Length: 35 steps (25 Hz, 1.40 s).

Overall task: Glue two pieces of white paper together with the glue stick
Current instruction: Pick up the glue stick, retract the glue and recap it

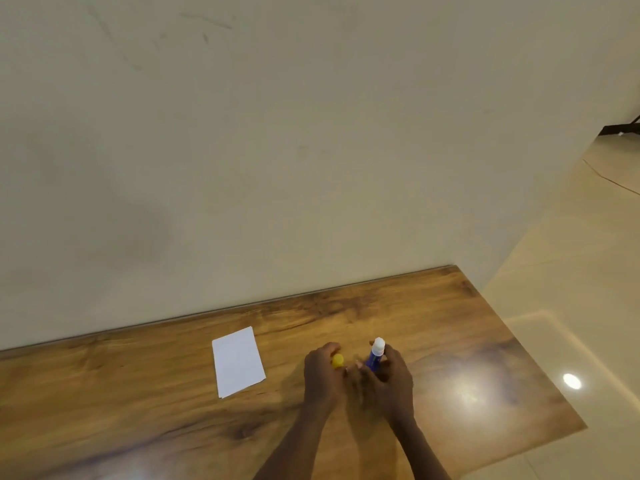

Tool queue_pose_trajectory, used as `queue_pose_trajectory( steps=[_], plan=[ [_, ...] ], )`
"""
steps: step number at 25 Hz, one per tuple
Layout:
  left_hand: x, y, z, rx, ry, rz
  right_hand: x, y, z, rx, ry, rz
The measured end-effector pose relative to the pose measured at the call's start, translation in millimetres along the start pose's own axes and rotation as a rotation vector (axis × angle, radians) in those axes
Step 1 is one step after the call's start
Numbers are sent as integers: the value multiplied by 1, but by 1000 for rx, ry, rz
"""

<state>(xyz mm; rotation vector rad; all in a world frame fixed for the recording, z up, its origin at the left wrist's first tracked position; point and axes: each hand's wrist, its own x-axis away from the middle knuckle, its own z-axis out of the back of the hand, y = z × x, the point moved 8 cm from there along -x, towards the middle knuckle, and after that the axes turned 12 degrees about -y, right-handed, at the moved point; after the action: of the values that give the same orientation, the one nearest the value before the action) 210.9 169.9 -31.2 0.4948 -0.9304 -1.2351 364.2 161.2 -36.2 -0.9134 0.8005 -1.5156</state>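
A small stack of white paper [238, 362] lies flat on the wooden table [138, 393], left of my hands; a second sheet's edge peeks out beneath the top one. My right hand [389, 381] grips a blue glue stick [375, 355] held upright, its white glue tip bare. My left hand [323, 374] pinches the yellow cap [337, 360], a short way left of the stick. Both hands hover over the table, close together, right of the paper.
A plain beige wall [277, 150] runs along the table's far edge. The table's right edge [530, 344] drops to a glossy tiled floor [571, 271] with a lamp reflection. A dark stand leg [620, 128] shows at the far right.
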Motion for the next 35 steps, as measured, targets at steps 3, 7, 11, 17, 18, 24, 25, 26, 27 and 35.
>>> queue_pose_trajectory(
  steps=[3,7,11,17,18,24,25,26,27,35],
  plan=[
    [-1,-3,4,-30,31,-31,-3,1,-3,68,21,5],
    [11,8,48,65,97,-62,0,-33,2,34,-1,63],
    [36,50,157,126,301,-255,9,-130,-3,-76,-56,277],
    [100,98,279,199,367,-415,41,-284,-17,-216,-111,508],
    [111,108,288,246,335,-439,48,-305,-17,-232,-114,541],
    [158,168,314,413,149,-567,83,-382,-16,-185,-118,711],
    [164,172,319,412,165,-569,88,-389,-16,-178,-123,727],
    [168,175,324,406,183,-567,92,-394,-16,-177,-132,740],
    [172,177,328,407,197,-571,95,-397,-17,-198,-155,744],
    [197,189,347,514,180,-673,109,-377,-58,-1002,-765,76]
  ],
)
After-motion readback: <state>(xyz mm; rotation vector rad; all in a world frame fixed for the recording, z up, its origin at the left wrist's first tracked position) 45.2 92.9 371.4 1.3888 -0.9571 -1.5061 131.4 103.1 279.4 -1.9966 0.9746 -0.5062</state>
